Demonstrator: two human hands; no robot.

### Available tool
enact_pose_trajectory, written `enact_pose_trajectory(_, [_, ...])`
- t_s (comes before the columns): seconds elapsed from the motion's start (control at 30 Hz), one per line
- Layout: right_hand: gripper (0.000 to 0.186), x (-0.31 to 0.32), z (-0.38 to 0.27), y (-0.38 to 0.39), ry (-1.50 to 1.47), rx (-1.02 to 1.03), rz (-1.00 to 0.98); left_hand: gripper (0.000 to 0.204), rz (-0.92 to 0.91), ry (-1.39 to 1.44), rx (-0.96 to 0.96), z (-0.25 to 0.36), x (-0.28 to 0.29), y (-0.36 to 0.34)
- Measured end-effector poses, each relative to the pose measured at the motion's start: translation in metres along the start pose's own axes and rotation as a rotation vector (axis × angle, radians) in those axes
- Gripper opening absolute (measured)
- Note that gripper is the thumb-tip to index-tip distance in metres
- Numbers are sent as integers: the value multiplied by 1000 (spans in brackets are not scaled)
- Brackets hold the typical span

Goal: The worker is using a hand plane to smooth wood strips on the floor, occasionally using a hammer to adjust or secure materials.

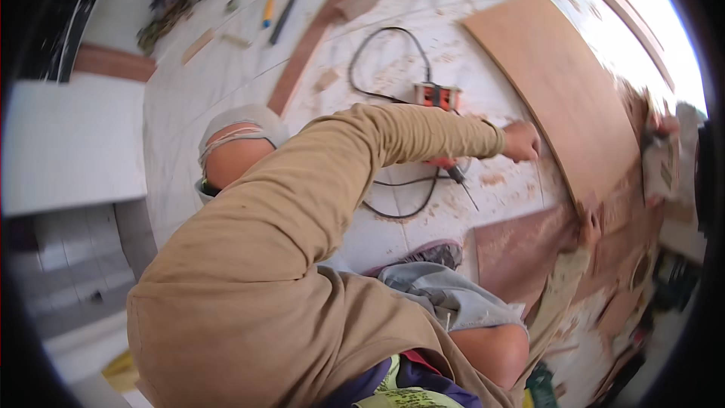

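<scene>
A flat brown wooden board (570, 83) slants across the right side of the view. My left arm reaches over the middle, and my left hand (522, 142) is closed at the board's left edge, its fingertips partly hidden. At the board's near corner, my right hand (590, 227) is closed around the edge. Below that corner lies a darker reddish-brown wooden panel (513, 245), dusted with sawdust. A drill (451, 170) with a thin bit rests on the floor under my left forearm, which covers much of its body.
A black cord (389, 29) loops across the tiled floor (423, 234) near the drill. Beyond are a hammer (291, 11), a yellow-handled tool (268, 11) and a long wooden strip (310, 45). A white cabinet (72, 143) stands at left. Sawdust and wood scraps lie around.
</scene>
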State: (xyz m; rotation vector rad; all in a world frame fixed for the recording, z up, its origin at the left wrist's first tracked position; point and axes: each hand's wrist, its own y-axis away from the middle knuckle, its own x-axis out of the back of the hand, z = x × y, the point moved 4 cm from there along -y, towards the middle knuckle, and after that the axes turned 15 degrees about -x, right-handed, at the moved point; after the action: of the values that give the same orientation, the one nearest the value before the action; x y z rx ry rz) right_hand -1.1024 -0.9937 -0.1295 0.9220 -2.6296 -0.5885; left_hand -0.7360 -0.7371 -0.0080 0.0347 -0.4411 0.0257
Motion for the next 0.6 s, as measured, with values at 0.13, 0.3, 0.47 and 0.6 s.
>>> enact_pose_trajectory(0.13, [37,96,-44,20,992,-213,540,28,94,-426,-98,37,106,89])
enact_pose_trajectory(0.3, [38,7,-103,-38,1299,-135,590,33,113,-923,465,-74,329,347])
enact_pose_trajectory(0.47, [37,-54,-177,-19,1059,-13,623,38,496,-794,745,-205,428,448])
enact_pose_trajectory(0.6, [18,-356,-203,132,1035,504,232,69,359,-771,937,-340,470,516])
